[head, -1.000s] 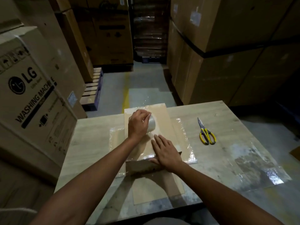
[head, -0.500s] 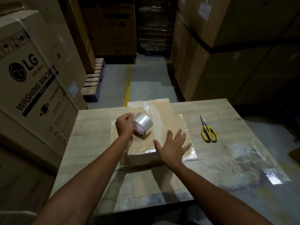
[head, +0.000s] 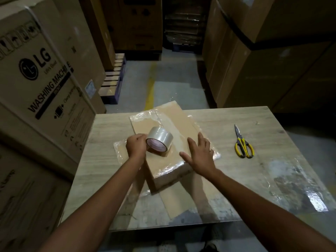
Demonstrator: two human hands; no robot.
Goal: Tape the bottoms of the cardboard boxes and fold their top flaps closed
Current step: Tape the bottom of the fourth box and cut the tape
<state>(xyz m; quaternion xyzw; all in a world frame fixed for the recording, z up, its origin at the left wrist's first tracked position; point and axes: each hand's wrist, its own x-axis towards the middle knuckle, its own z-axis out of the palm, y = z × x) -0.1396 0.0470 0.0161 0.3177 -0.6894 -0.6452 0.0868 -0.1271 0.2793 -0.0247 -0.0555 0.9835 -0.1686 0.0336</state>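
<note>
Upper left of frame: a tall washing machine carton [head: 41, 84], LG print on its face, more stacked cartons behind it and along the upper right.

Centre to lower frame: the wooden table [head: 254, 160], its right part glossy with stuck film.

Middle of the table: your cardboard box [head: 171, 160], lying turned at an angle, shiny clear tape already across its top face. A flat cardboard sheet [head: 178, 202] pokes out from under it toward the bottom edge of the frame.

Your right hand [head: 199, 155] lies flat on the box's right side, fingers spread apart, palm down, gripping nothing.

Your left hand [head: 136, 146], left of centre, has its fingers curled tight on the tape roll [head: 160, 140]; the roll stands tilted on the box top, core facing you.

Right of the box, well apart from it: yellow-handled scissors [head: 242, 143], flat on the table, blades together, pointing to the top of the frame.
</note>
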